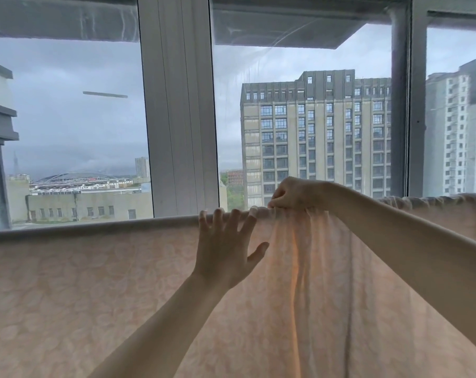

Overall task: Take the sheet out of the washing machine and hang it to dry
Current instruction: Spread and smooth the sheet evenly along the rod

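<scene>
Across the lower half of the head view, the sheet [100, 290] hangs draped over a horizontal rail that it hides, in front of the window [67, 118]; pale peach, faint leaf pattern, daylight showing through. Judgement: thin, soft, no stiffness; likely damp from the wash, so heavier than it looks and inclined to cling and bunch rather than slide. Left portion lies flat and smooth; the centre-right is gathered into vertical folds [297, 268] falling from the top edge. Best hold appears to be the folded top edge on the rail, pinching a bunch and drawing it sideways, with a flat palm bracing the cloth nearby. Right hand [291, 193] sits on top of the rail, fingers curled, pinching the gathered cloth at the head of the folds. Left hand [226, 249] is spread, fingers straight and apart, palm toward the hanging face just left of the folds, fingertips [218, 214] at the top edge; gripping nothing.
</scene>
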`<state>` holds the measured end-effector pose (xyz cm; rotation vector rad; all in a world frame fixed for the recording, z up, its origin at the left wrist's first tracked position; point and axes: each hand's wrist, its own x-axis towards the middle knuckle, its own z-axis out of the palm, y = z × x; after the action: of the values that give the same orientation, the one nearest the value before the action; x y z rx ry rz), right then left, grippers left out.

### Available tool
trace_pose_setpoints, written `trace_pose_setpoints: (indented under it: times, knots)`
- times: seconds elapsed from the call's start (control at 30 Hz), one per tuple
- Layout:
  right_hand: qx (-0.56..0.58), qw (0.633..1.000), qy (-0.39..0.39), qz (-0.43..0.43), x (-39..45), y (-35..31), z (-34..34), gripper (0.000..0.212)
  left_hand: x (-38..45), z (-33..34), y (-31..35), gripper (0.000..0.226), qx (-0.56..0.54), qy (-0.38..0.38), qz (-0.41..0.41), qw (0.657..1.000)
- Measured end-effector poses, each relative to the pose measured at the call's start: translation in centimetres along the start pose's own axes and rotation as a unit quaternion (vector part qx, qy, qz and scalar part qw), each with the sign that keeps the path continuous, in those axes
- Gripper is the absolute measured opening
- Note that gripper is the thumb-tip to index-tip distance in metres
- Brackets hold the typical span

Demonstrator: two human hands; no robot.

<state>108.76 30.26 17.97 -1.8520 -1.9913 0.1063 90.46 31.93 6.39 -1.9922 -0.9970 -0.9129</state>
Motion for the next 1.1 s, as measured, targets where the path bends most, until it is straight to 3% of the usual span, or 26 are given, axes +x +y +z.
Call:
trace_pose_setpoints:
  times: [0.07, 0.17, 0.2, 0.3, 0.43, 0.6, 0.83, 1.1]
  knots:
    - [0.017, 0.999, 0.034, 0.013, 0.3, 0.1, 0.7, 0.026, -0.2, 0.0, -0.1, 0.065, 0.003, -0.008, 0.002, 1.000]
    - [0.056, 0.982, 0.177, 0.027, 0.1, 1.3, 0.4, 0.021, -0.4, 0.1, -0.2, 0.065, 0.008, -0.016, -0.006, 1.000]
    - [0.084, 0.977, 0.192, 0.031, -0.3, 2.0, -0.4, 0.018, -0.3, 0.1, -0.2, 0.065, 0.007, -0.015, -0.009, 1.000]
    - [0.134, 0.982, 0.132, 0.015, -2.1, 4.0, -1.9, 0.018, 0.0, 0.2, -0.1, 0.065, 0.003, -0.011, -0.012, 1.000]
    - [0.036, 0.991, 0.118, -0.060, -3.4, 4.4, -0.5, 0.016, 0.2, 0.9, 0.7, 0.065, -0.001, -0.004, -0.018, 1.000]
    - [0.021, 0.975, 0.203, -0.091, -3.5, 3.9, 1.1, 0.010, 0.2, 1.0, 0.6, 0.059, 0.006, 0.007, -0.021, 1.000]
    - [0.068, 0.938, 0.336, -0.048, -4.6, 6.0, 0.7, 0.016, 1.0, -0.2, 1.8, 0.057, 0.004, -0.009, -0.020, 1.000]
    - [0.021, 0.946, 0.318, -0.060, -6.5, 8.8, 1.4, 0.009, 2.2, 0.8, 5.1, 0.060, 0.002, 0.009, 0.017, 1.000]
